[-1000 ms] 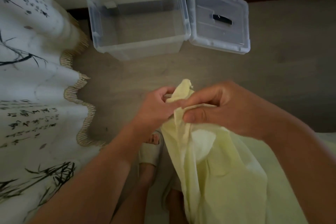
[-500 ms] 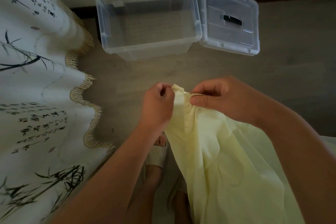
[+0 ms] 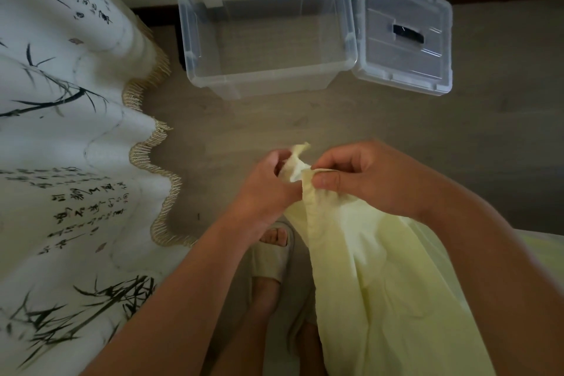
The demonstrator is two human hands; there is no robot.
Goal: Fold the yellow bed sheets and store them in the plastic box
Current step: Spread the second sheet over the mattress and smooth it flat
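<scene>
The person holds a yellow bed sheet (image 3: 375, 268) up in front of the body, on the near side of the clear plastic box (image 3: 265, 40) and well apart from it. The left hand (image 3: 268, 183) has its fingers curled round the sheet's top corner, whose tip pokes up above the knuckles. The right hand (image 3: 363, 177) pinches the sheet's upper edge between thumb and bent fingers, just beside the left hand, so the two grips nearly touch. From there the cloth hangs down and spreads toward the lower right, where it runs out of the picture; its left edge falls as a folded seam straight below the hands.

The box stands open on the wooden floor (image 3: 244, 125) with its far side at the wall, and nothing shows inside it. Its lid (image 3: 403, 36) lies flat, touching the box's right rim. Between the box's near wall and the hands lies a bare band of floor, and more floor stretches to the right of the lid.

To the left of the box hangs a white curtain (image 3: 61, 131) printed with ink bamboo and script; its fringed hem waves across the floor near the left forearm. Below the hands a foot in a pale slipper (image 3: 273, 256) stands on the floor, partly covered by the sheet's edge.
</scene>
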